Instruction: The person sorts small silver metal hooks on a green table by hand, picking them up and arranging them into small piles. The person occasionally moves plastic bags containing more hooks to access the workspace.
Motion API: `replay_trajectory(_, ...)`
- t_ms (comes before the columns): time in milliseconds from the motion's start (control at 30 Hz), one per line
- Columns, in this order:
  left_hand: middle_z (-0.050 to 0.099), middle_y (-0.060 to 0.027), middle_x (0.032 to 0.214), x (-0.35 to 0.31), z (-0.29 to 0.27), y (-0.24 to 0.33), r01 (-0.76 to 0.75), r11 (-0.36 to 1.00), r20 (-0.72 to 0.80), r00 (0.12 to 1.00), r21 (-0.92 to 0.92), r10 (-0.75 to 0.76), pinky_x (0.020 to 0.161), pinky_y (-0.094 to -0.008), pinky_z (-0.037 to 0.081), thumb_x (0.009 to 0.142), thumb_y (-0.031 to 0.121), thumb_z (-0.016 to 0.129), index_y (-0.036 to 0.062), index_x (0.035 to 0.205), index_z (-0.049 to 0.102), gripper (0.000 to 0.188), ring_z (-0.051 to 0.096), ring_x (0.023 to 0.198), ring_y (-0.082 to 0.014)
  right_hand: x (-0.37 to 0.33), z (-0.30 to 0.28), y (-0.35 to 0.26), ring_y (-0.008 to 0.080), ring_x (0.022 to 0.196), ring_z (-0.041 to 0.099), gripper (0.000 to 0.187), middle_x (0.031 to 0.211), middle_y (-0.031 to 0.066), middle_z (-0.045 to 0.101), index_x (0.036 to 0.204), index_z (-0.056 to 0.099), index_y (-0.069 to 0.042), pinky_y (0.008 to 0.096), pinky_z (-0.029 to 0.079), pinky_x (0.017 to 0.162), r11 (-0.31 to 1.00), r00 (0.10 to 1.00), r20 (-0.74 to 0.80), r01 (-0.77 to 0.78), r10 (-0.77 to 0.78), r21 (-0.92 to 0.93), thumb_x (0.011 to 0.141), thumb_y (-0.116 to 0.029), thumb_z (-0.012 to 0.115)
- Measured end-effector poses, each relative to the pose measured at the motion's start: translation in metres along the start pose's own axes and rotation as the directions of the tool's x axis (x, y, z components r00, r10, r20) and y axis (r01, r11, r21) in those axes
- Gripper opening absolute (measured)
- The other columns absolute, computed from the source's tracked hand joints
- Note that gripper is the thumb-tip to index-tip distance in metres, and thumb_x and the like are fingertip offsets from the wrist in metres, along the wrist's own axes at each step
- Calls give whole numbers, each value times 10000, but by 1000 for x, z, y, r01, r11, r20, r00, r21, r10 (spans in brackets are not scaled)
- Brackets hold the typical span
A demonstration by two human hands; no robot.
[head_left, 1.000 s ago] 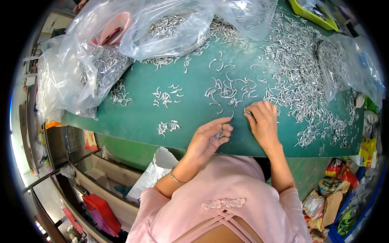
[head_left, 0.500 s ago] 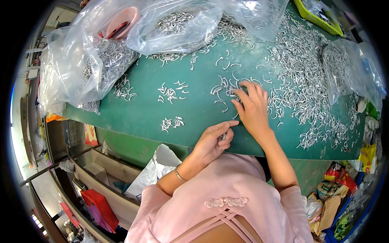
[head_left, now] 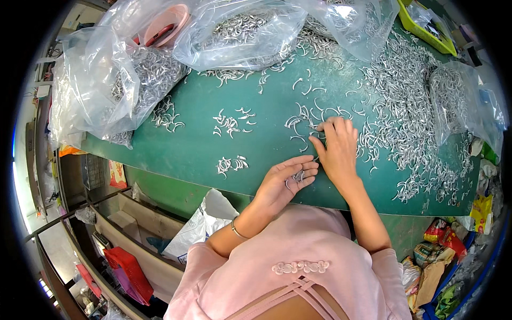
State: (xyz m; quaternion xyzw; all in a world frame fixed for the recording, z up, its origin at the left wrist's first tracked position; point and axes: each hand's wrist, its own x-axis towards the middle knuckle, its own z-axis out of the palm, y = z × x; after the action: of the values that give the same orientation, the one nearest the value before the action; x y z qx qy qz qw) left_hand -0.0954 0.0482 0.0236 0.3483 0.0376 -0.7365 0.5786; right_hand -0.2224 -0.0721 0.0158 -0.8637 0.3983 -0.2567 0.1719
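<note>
Two bare hands are at work over a green table (head_left: pixel 256 144) strewn with small curved silver metal hooks. Left hand (head_left: pixel 285 181) sits palm-up near the table's near edge, fingers loosely curled and cupping a few hooks (head_left: pixel 296 177) — the thumb lies along the top of the fingers. Right hand (head_left: pixel 337 149) lies palm-down just beyond it, fingers held together and extended, fingertips (head_left: pixel 326 126) touching a loose cluster of hooks (head_left: pixel 306 120) on the table surface; whether any single hook is pinched cannot be told. The two hands are just beside one another, the right thumb near the left fingertips.

Small separate groups of hooks lie to the left: one group (head_left: pixel 232 164) near the front edge, another (head_left: pixel 232 121) farther in, a third (head_left: pixel 166 114) beside the bags. A dense heap of hooks (head_left: pixel 405 106) covers the right part of the table. Clear plastic bags (head_left: pixel 106 90) holding more hooks occupy the far left and far side; a further bag (head_left: pixel 453 101) sits at the right. A pink bowl (head_left: pixel 166 24) rests behind the bags, a yellow-green tray (head_left: pixel 426 26) at the far right corner. A thin bracelet (head_left: pixel 237 230) circles the left wrist. Below the table — a red crate (head_left: pixel 125 269) and a white bag (head_left: pixel 200 226).
</note>
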Motion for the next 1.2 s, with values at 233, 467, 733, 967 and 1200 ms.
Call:
replay_trajectory(233,649,-158,1140,-2,-4,0,-57,998,-46,997,-22,56,931,-346,524,974,50,518,-74,1259,558,314,635,1023,-213,-9,-11,2,292,911,501,158,958,95,544,854,585,-43,408,390,767,1000,986,167,-3,-1,21,788,-83,723)
replay_trajectory(467,638,-147,1147,5,-13,0,-86,996,11,996,-33,86,953,-355,516,978,56,513,-74,1254,553,308,628,1034,-215,-1,7,-3,303,927,510,157,994,101,550,877,601,-35,405,398,770,1000,999,39,5,-5,-20,796,-88,725)
replay_trajectory(733,641,-138,1101,-2,11,9,-77,994,-103,992,-83,69,930,-381,509,1018,143,472,-106,1251,542,348,624,996,-231,-9,-17,-15,314,995,507,179,1106,113,556,942,634,-47,420,393,840,958,971,193,81,-138,277,795,-92,726)
replay_trajectory(967,537,-26,764,-1,-10,4,27,1000,44,999,1,-27,592,-240,388,1022,159,490,-20,1184,590,262,473,666,-112,14,1,8,295,1003,520,177,1072,77,582,929,638,-57,410,381,826,998,998,39,51,-50,-27,780,-74,732)
replay_trajectory(1200,597,-44,837,1,-2,12,52,996,-9,999,75,-52,608,-234,444,997,115,510,-11,1215,593,264,527,700,-113,5,-32,10,279,938,553,120,920,75,610,880,638,-39,394,370,834,972,976,217,-73,23,224,793,-53,720)
